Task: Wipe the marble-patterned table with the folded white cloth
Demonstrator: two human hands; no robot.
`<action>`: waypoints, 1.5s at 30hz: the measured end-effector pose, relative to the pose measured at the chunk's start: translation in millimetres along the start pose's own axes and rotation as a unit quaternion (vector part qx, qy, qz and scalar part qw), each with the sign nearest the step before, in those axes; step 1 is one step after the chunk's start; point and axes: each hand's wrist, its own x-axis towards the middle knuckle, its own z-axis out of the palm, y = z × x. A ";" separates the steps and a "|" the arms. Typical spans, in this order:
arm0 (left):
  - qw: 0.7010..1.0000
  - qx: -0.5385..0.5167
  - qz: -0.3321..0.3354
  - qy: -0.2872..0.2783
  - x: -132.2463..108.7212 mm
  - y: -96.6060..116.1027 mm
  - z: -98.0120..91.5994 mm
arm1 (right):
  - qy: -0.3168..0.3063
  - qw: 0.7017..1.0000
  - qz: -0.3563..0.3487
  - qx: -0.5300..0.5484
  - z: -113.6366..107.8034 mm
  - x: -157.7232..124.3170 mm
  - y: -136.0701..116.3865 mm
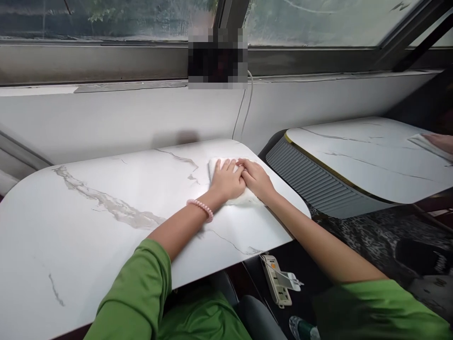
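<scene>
A folded white cloth (244, 199) lies on the white marble-patterned table (106, 255), near its right end. My left hand (227, 181) presses flat on the cloth with its fingers spread; a pink bead bracelet (200, 208) circles that wrist. Against its right side rests my right hand (257, 178), its fingers bent and pressed together over the cloth's right part. The hands touch each other, and parts of the right fingertips are hard to make out.
A second marble-patterned table (354, 156) with a ribbed side stands to the right, where another person's hand (440, 141) rests on a cloth. A power strip (277, 281) with a white plug lies below the table. Behind are a white wall (106, 125), hanging cables and windows.
</scene>
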 end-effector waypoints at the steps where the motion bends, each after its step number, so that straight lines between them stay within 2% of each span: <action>1: 1.000 0.003 -0.009 0.002 6.4 -6.6 -0.1 | 0.000 1.000 -0.004 0.004 5.0 10.4 1.3; 9: 0.997 0.006 -0.071 0.001 61.8 -51.7 0.1 | -0.026 0.999 -0.027 -0.009 36.5 87.1 11.0; 14: 0.995 0.014 -0.097 0.015 85.1 -73.3 1.4 | -0.033 0.998 -0.044 -0.003 52.6 123.6 16.7; 18: 0.993 0.015 -0.111 0.034 92.5 -82.7 2.5 | -0.029 0.998 -0.048 0.015 59.3 136.2 19.6; 22: 0.993 0.017 -0.110 0.036 88.9 -81.4 3.4 | -0.027 0.998 -0.053 0.019 56.8 129.5 16.4; 25: 0.993 0.016 -0.116 0.034 74.6 -72.5 2.5 | -0.031 0.997 -0.064 0.026 50.4 114.4 8.6; 29: 0.993 0.009 -0.113 0.027 35.3 -50.0 -2.8 | -0.048 0.993 -0.096 0.040 34.6 74.1 -5.4; 32: 0.997 0.003 -0.072 0.009 -7.8 -25.2 -9.6 | -0.055 0.993 -0.100 0.032 15.2 21.6 -17.7; 35: 1.000 0.007 -0.013 -0.013 -58.7 5.1 -17.0 | -0.051 0.995 -0.085 0.013 -7.8 -44.9 -33.5; 38: 0.999 0.031 0.035 -0.017 -107.6 32.8 -22.2 | -0.038 0.994 -0.102 -0.006 -26.4 -107.3 -51.3; 40: 0.997 0.041 0.069 -0.009 -131.0 44.4 -23.8 | -0.021 0.993 -0.112 -0.020 -33.1 -136.5 -60.9; 42: 0.995 0.042 0.089 -0.004 -143.5 49.3 -24.4 | -0.010 0.993 -0.110 -0.032 -35.4 -151.6 -66.8; 45: 0.996 0.031 0.084 -0.012 -144.7 47.2 -25.2 | -0.027 0.994 -0.095 -0.037 -34.1 -150.8 -68.6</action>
